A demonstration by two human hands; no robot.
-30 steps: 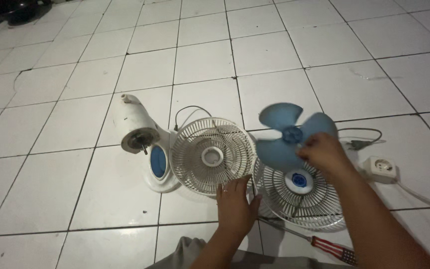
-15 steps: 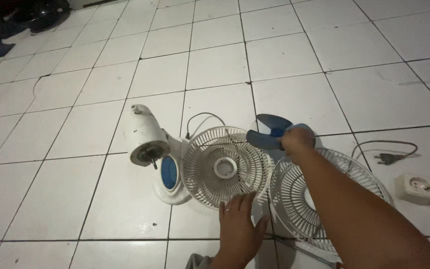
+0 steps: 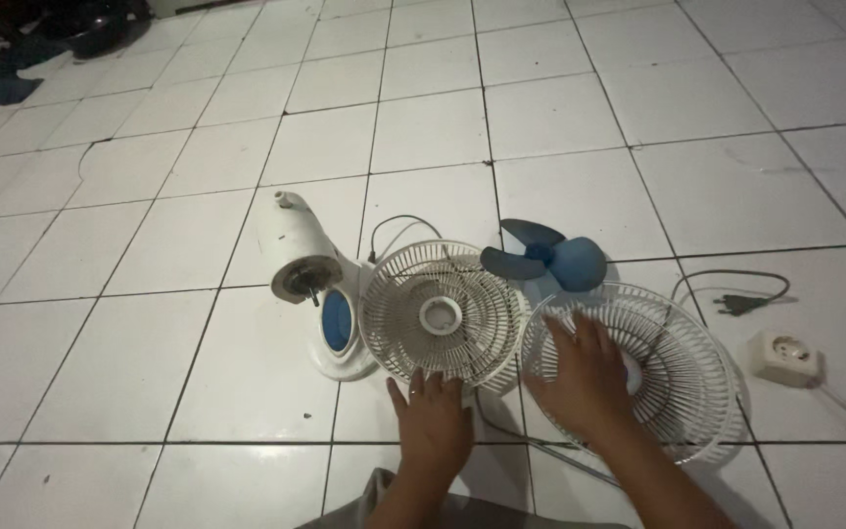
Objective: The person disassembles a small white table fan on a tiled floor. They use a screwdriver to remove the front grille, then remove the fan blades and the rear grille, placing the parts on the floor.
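Left hand (image 3: 433,416): lying flat, fingers spread, touching near rim of left grille (image 3: 440,313); gripping nothing.
Right hand (image 3: 585,377): pressing open-palmed on right grille (image 3: 682,367); not grasping.
Blue blade (image 3: 545,260): lying released on tile floor (image 3: 198,372), behind both grilles.
Fan body (image 3: 310,284): lying left of left grille.

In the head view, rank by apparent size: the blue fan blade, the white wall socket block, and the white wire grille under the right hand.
1. White wire grille, under the right hand, clearly largest.
2. Blue three-lobed plastic fan blade.
3. White square socket block, smallest.
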